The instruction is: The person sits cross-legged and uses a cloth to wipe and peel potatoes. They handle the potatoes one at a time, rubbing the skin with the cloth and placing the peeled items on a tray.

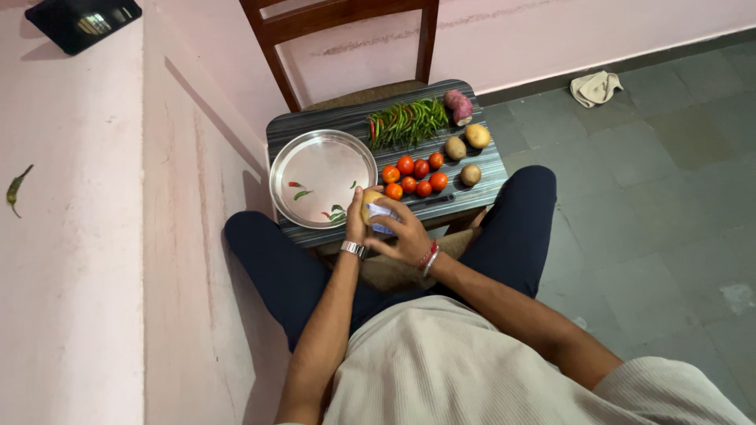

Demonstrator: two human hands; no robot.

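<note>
A green chilli (pixel 17 189) is lying alone on the pink ledge at the far left. Next, a round steel plate (pixel 299 161) is sitting on a striped board (pixel 331 122), carrying a few chilli scraps. Just right of the plate's near rim, the left hand (pixel 356 222) is closing around a potato (pixel 368 201), holding it above the board's front edge. The right hand (pixel 405 234) is meeting it there, gripping a pale blue-and-white tool (pixel 381 214) against the potato; I cannot tell what kind of tool it is. Further right, tomatoes (pixel 415 175) are clustering beside green chillies (pixel 408 121), three more potatoes (pixel 466 149) and a purple tuber (pixel 458 105). A cloth (pixel 596 87) is lying on the floor.
</note>
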